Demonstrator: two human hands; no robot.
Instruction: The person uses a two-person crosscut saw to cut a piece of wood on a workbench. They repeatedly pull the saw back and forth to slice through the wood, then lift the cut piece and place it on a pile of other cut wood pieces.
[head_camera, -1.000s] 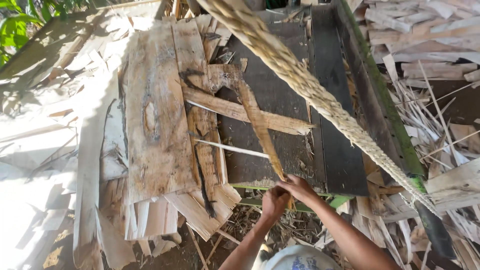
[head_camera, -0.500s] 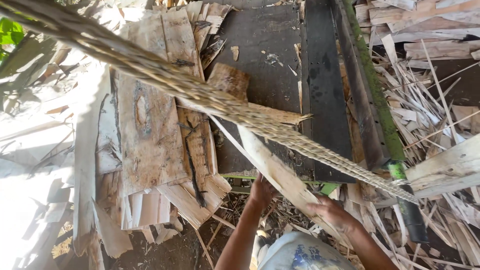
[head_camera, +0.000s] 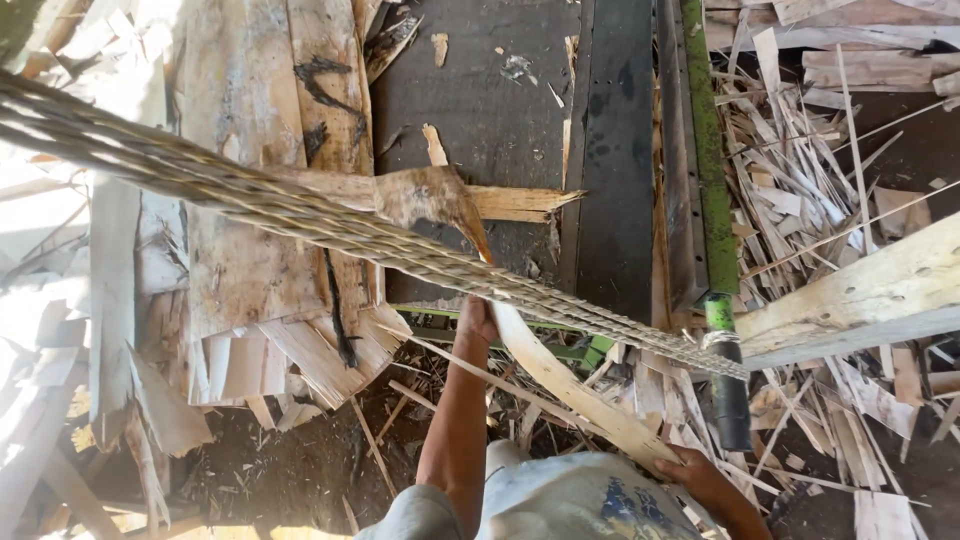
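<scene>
I hold a long, pale strip of wood (head_camera: 560, 385) that runs from a dark flat platform (head_camera: 500, 110) down toward my body. Its far end is a wider brown piece (head_camera: 425, 195) lying over the platform. My left hand (head_camera: 477, 322) grips the strip at the platform's near edge. The strip's near end is in my right hand (head_camera: 700, 470), close to my light shirt. A thick twisted rope (head_camera: 250, 200) crosses in front of everything from upper left to right, hiding part of the strip.
Sheets of pale veneer (head_camera: 240, 250) lie stacked on the left. A green bar with a black end (head_camera: 725, 380) runs down the platform's right side, where the rope ends. Piles of wood slivers and offcuts (head_camera: 830, 200) cover the ground on the right and below.
The strip has been drawn off the platform toward me. My right hand has slid down and right along it, away from my left hand. The rope now crosses lower in view.
</scene>
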